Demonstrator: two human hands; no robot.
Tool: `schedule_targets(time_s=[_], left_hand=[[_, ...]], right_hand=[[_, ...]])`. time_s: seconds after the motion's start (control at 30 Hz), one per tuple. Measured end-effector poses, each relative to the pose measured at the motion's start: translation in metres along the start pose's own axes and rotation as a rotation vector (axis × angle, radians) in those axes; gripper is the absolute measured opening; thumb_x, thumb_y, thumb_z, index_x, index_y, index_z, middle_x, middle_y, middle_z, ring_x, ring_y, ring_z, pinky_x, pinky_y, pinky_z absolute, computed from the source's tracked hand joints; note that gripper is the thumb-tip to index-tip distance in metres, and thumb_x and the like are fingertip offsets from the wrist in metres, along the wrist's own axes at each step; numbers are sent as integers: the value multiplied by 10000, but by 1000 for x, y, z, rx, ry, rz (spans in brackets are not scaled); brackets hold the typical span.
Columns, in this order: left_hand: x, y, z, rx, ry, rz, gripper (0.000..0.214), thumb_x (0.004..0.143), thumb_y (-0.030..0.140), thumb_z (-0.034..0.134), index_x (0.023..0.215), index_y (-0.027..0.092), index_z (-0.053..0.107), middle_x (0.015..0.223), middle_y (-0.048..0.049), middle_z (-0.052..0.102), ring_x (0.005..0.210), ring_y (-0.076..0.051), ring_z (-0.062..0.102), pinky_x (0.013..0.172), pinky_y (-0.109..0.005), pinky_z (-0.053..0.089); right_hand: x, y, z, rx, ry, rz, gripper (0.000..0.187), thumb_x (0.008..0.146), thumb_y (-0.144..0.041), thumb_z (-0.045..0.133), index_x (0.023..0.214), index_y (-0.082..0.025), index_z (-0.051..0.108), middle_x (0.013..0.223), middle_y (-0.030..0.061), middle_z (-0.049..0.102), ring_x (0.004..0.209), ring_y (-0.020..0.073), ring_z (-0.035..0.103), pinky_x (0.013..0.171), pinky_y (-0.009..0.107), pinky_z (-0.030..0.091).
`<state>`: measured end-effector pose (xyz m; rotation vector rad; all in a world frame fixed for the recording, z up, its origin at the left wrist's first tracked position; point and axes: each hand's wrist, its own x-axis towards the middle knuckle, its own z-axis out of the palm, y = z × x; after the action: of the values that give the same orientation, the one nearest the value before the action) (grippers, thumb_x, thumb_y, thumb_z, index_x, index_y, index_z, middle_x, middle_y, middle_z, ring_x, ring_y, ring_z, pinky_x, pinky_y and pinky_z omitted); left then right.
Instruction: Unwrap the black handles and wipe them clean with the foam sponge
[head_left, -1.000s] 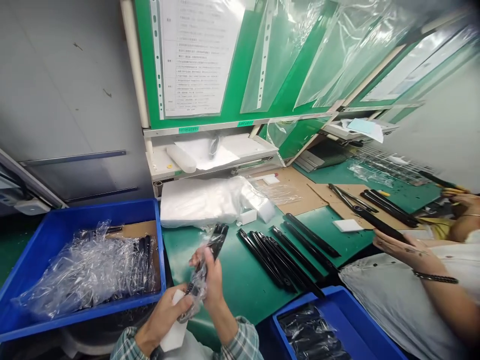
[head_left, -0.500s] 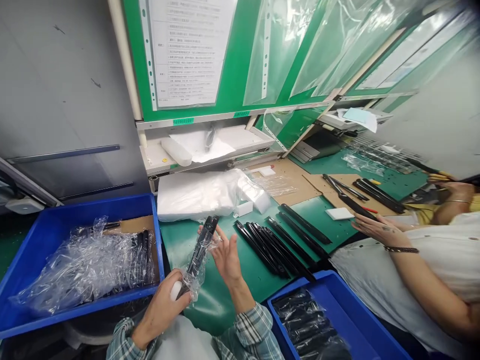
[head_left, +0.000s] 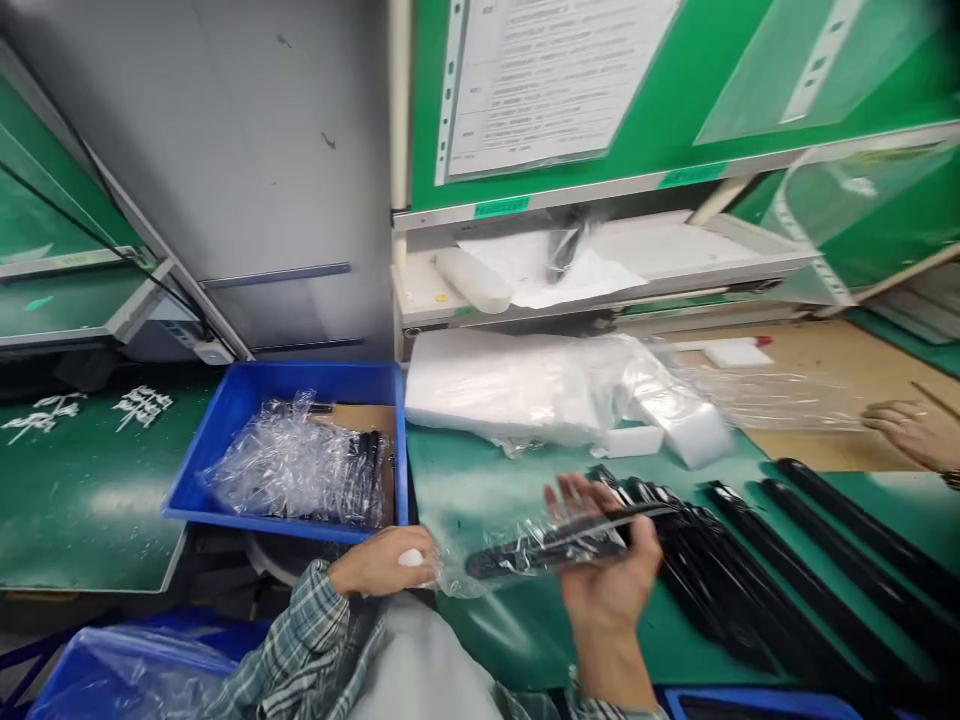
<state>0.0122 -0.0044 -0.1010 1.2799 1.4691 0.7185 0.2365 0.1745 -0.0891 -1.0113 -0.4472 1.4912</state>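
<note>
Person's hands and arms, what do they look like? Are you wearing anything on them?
The left hand and the right hand are bare, with no gloves. The arms are covered by long shirt sleeves in a checked pattern of blue-green and white, like a plaid shirt.

A black bar (head_left: 547, 548) in a clear plastic bag (head_left: 480, 572) between the left hand (head_left: 379, 562) and right hand (head_left: 609, 580), white foam (head_left: 410, 557) at the left fingers.
</note>
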Motion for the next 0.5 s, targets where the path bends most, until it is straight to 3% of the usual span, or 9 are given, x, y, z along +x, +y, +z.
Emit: schedule_targets(time_s=[0.07, 0.17, 0.27, 0.33, 0.4, 0.5], left_hand=[[-5, -12, -23, 44, 45, -34, 250, 998, 452, 714, 963, 213, 776, 1164, -69, 767, 1040, -244, 716, 984, -346, 543], [-14, -41, -73, 156, 192, -173, 290, 1068, 465, 653, 1065, 200, 770, 1281, -97, 746, 1119, -252, 714, 1042, -409, 570], [-18, -77, -123, 328, 352, -411, 332, 1083, 449, 687, 1253, 166, 717, 1335, -112, 712, 1187, -271, 704, 1058, -499, 591], [-18, -98, -144, 436, 387, -557, 363, 1074, 427, 720, 1330, 171, 696, 1370, -115, 703, 1205, -277, 710, 1051, -510, 612], [-16, -112, -152, 528, 374, -653, 371, 1069, 404, 736, 1359, 177, 691, 1380, -116, 704, 1197, -273, 721, 1033, -500, 632], [-15, -119, -152, 650, 334, -674, 380, 1063, 400, 749, 1360, 171, 693, 1356, -108, 715, 1169, -272, 736, 996, -479, 652]], right_hand=[[5, -12, -9, 32, 126, -47, 348, 879, -610, 659, 939, -304, 814, 1208, 78, 831, 1420, 326, 660, 1313, 615, 425], [5, -28, -27, 70, 270, -85, 289, 888, -541, 609, 818, -346, 810, 1464, 99, 750, 1576, 317, 519, 1358, 528, 395], [4, -31, -45, 63, 347, -98, 294, 921, -505, 594, 816, -357, 825, 1543, 94, 704, 1557, 302, 543, 1330, 476, 444], [7, -26, -53, 73, 383, -63, 322, 960, -471, 562, 812, -348, 821, 1427, 126, 769, 1377, 297, 694, 1185, 509, 586], [11, -19, -55, 121, 416, 4, 348, 987, -426, 529, 798, -314, 799, 1144, 139, 833, 1042, 238, 800, 888, 443, 701], [12, -12, -49, 238, 372, 68, 274, 982, -427, 593, 857, -243, 753, 744, 12, 723, 672, 124, 729, 579, 241, 617]])
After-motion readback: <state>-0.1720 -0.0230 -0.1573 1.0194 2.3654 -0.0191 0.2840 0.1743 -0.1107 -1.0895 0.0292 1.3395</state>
